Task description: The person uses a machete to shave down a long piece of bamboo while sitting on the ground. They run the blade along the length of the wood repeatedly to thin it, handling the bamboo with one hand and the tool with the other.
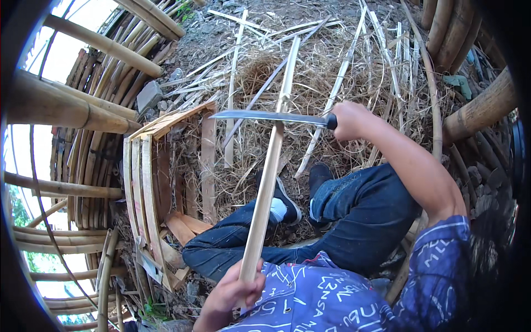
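Bamboo poles (55, 103) hem in ground (202, 41) strewn with curled shavings (351, 74), a slatted wooden frame (148, 182) at its left edge. The left hand (238, 288), fingers clenched, grasps the near end of a pale bamboo strip (270, 166) slanting over blue jeans (365, 207) toward the ground's far edge. The right hand's (354, 122) fingers wrap the black handle (332, 121) of a long knife (257, 115), its blade crossing the strip.
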The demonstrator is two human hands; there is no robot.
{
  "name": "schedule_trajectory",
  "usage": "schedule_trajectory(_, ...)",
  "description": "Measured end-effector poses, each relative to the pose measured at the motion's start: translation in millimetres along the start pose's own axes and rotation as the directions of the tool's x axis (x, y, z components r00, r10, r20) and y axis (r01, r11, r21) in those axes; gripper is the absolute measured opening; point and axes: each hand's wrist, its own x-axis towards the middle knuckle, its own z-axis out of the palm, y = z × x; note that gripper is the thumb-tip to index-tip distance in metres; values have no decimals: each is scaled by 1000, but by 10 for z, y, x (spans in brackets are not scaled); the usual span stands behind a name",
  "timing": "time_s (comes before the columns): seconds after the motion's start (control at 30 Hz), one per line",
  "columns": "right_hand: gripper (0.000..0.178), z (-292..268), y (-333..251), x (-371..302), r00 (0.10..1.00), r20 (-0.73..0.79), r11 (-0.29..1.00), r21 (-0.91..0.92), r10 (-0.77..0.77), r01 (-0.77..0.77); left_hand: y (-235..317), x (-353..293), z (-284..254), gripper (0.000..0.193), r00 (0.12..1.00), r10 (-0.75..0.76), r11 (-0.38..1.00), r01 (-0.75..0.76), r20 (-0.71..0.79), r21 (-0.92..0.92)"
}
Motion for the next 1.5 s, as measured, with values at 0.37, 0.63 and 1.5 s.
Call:
schedule_trajectory(0.37, 22, -27, -128, -70, 981, -24, 978, -85, -191, 189, -21, -127, 16, 37, 998, -25, 998, 28, 60, -52)
schedule_trajectory(0.63, 23, 153, -499, -279, 960, 78, 963, 44, -269, 266, -128, -63, -143, 39, 999, 14, 999, -13, 36, -38)
schedule_trajectory(1.5, 21, 55, -134, -186, 997, -57, 999, -7, -52, 52, -119, -64, -259, 35, 994, 17, 997, -9, 104, -80)
